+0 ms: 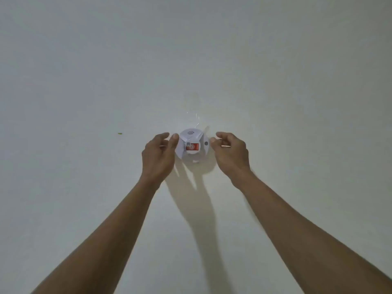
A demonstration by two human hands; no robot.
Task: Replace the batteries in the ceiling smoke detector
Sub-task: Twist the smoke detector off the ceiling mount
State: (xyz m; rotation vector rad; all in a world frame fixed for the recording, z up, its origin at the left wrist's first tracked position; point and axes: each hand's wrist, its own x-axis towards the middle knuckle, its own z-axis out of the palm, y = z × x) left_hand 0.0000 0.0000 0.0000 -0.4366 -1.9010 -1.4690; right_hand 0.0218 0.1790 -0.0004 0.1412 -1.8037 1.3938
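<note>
A round white plastic smoke detector (192, 146) sits on the plain white ceiling (275, 71). The left hand (158, 153) and right hand (231, 152) reach up beside it, fingers loosely curled, holding nothing.

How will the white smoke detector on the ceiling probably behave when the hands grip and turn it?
The smoke detector looks like thin white plastic, so probably stiff and light. Its round, smooth rim may slip in a loose grip. The red battery sits exposed, so it could possibly drop out.
</note>
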